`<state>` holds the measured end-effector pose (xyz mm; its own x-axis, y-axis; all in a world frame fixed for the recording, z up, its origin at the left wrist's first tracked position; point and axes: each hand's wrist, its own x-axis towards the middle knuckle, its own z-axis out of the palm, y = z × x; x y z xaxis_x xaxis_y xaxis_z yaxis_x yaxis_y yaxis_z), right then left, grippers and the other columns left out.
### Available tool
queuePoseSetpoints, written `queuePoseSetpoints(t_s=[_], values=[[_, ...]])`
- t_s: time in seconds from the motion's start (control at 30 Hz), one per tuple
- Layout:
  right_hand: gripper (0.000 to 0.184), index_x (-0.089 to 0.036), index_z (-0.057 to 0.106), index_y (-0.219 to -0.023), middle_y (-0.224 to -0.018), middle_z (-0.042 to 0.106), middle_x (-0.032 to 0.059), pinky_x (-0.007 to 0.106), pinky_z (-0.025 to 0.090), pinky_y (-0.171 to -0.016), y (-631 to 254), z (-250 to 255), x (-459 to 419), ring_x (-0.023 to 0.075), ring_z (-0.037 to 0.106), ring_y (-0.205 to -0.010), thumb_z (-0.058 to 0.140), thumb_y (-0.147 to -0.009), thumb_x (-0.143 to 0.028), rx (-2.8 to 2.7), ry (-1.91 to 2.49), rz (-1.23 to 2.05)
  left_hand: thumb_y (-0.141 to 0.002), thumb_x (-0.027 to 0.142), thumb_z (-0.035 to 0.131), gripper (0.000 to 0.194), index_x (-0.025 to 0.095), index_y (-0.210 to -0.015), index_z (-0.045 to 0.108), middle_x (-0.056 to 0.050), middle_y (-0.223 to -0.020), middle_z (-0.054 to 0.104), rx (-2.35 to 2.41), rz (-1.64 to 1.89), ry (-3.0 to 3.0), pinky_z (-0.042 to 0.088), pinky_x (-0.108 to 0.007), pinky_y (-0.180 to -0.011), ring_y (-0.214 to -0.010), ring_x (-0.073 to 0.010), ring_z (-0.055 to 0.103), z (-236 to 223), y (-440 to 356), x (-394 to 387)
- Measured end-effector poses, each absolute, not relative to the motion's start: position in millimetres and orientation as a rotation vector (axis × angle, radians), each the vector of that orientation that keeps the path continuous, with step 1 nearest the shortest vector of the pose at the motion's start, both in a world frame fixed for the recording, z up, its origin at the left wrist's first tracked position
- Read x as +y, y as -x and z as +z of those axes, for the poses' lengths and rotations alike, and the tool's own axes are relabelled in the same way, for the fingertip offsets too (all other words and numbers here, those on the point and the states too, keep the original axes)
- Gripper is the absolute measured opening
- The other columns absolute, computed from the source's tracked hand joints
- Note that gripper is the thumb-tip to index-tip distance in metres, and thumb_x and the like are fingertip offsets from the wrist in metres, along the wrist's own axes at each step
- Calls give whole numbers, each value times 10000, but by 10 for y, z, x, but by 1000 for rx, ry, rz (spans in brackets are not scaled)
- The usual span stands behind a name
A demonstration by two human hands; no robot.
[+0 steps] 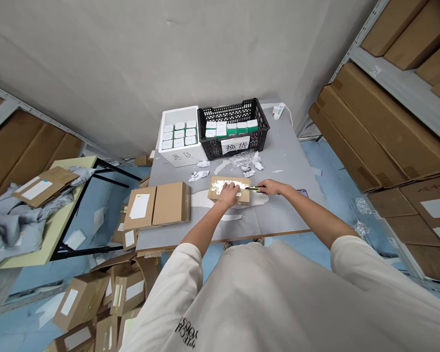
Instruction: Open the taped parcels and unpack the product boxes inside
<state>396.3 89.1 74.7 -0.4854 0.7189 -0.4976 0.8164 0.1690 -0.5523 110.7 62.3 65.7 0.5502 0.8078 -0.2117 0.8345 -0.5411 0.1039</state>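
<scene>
Left hand (pixel 228 194) lies palm-down on a small flat brown cardboard parcel with glossy tape and a white label (pixel 220 187), fingers spread and pressing it to the grey worktop (pixel 278 161). The parcel sits mid-worktop, just in front of the person. Right hand (pixel 272 187) is at the parcel's right end, fingers closed around a slim yellow-and-black utility knife (pixel 254 188) — its tip touches the parcel's right edge.

Just left of the parcel: two larger flat brown cardboard boxes (pixel 157 205), side by side, one with a white label. Behind the parcel: crumpled white paper scraps (pixel 199 175) and a clear plastic wrap (pixel 242 159). At the far edge of the worktop — a white foam box (pixel 176 156) filled with small white cartons, touching a black plastic mesh crate (pixel 234 142) holding green-and-white cartons, with a handwritten paper tag on its front. On the blue floor lower left, a pile of brown labelled cardboard boxes (pixel 95 303). Right side: metal shelving with big brown cartons (pixel 385 132).
</scene>
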Motion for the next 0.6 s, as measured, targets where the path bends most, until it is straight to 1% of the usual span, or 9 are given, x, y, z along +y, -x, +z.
queuePoseSetpoints(t_s=[0.1, 0.2, 0.3, 0.4, 0.43, 0.5, 0.57, 0.6], values=[[401, -201, 719, -972, -718, 701, 8, 237, 404, -582, -4067, 623, 716, 147, 589, -631, 561, -921, -566, 2214, -1563, -1574, -742, 340, 869, 648, 216, -1268, 511, -111, -1285, 581, 1379, -204, -2583, 265, -463, -1210, -1214, -290, 592, 661, -1104, 633], [454, -198, 709, -928, -704, 688, 11, 240, 437, -599, -4109, 481, 543, 161, 608, -662, 609, -865, -637, 2145, -1620, -1763, -742, 337, 867, 647, 207, -1268, 514, -128, -1289, 578, 1371, -189, -2570, 255, -469, -1213, -1219, -302, 589, 664, -1106, 641], [429, -209, 696, -885, -718, 694, 14, 244, 462, -611, -4125, 379, 397, 172, 633, -687, 658, -839, -633, 2096, -1587, -1866, -746, 321, 861, 648, 206, -1281, 513, -136, -1302, 569, 1381, -188, -2551, 260, -474, -1209, -1221, -312, 592, 675, -1103, 639], [396, -208, 664, -918, -788, 721, 26, 242, 475, -599, -4180, 349, 281, 171, 661, -689, 659, -863, -600, 2036, -1683, -1968, -759, 366, 850, 642, 207, -1288, 522, -134, -1305, 562, 1371, -169, -2523, 327, -450, -1171, -1215, -323, 597, 699, -1085, 638], [390, -207, 653, -942, -808, 728, 30, 241, 476, -587, -4207, 356, 250, 171, 668, -683, 648, -878, -592, 2013, -1746, -1993, -789, 401, 824, 626, 213, -1303, 519, -132, -1319, 554, 1372, -139, -2507, 362, -438, -1142, -1204, -323, 604, 708, -1079, 645], [383, -206, 638, -995, -836, 736, 36, 240, 473, -560, -4257, 390, 207, 168, 672, -660, 618, -909, -579, 2000, -1855, -2009, -898, 429, 703, 545, 229, -1360, 494, -132, -1375, 528, 1410, -58, -2465, 425, -422, -1070, -1163, -311, 626, 727, -1077, 676], [382, -202, 640, -1032, -850, 740, 38, 240, 475, -553, -4279, 442, 187, 163, 667, -643, 579, -940, -568, 2048, -1921, -1976, -991, 355, 555, 440, 233, -1405, 470, -136, -1414, 509, 1486, 15, -2432, 450, -418, -1020, -1130, -295, 639, 738, -1094, 728], [387, -198, 650, -1050, -858, 742, 39, 243, 482, -561, -4275, 471, 184, 162, 665, -642, 552, -959, -561, 2086, -1950, -1944, -1007, 301, 509, 409, 230, -1408, 473, -138, -1417, 510, 1520, 35, -2427, 450, -419, -1014, -1138, -292, 633, 739, -1109, 758]])
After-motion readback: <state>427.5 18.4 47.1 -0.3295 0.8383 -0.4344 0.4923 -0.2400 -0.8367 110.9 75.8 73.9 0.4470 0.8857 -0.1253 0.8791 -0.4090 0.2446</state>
